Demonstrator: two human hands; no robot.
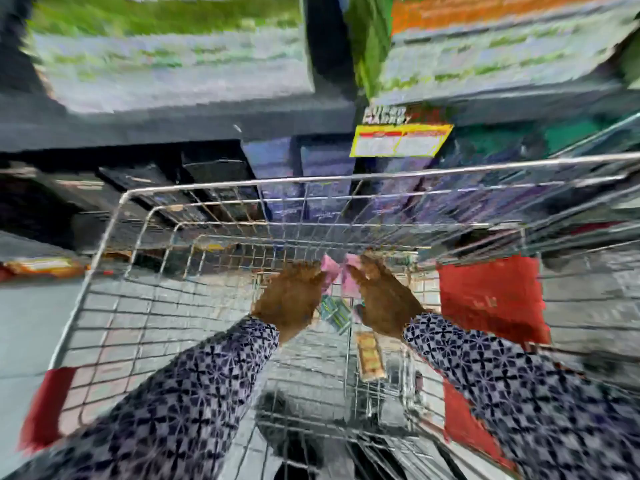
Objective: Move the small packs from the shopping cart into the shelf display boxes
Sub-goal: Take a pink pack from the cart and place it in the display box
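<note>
The picture is heavily blurred. Both hands reach down into a wire shopping cart point(114, 237). My left hand point(289, 297) and my right hand point(382, 299) are close together, their fingertips touching pink small packs point(341, 275) held between them. Below the hands lie a green pack point(334, 313) and an orange-yellow pack point(370, 356) on the cart floor. Purple display boxes point(277, 168) stand on the shelf just beyond the cart's far rim. Both arms wear a patterned purple sleeve.
A yellow price tag point(398, 142) hangs from the dark shelf edge point(173, 116) above the purple boxes. Green and orange goods fill the upper shelves. A red panel point(491, 299) sits on the cart's right side, another red corner piece point(48, 403) at the left.
</note>
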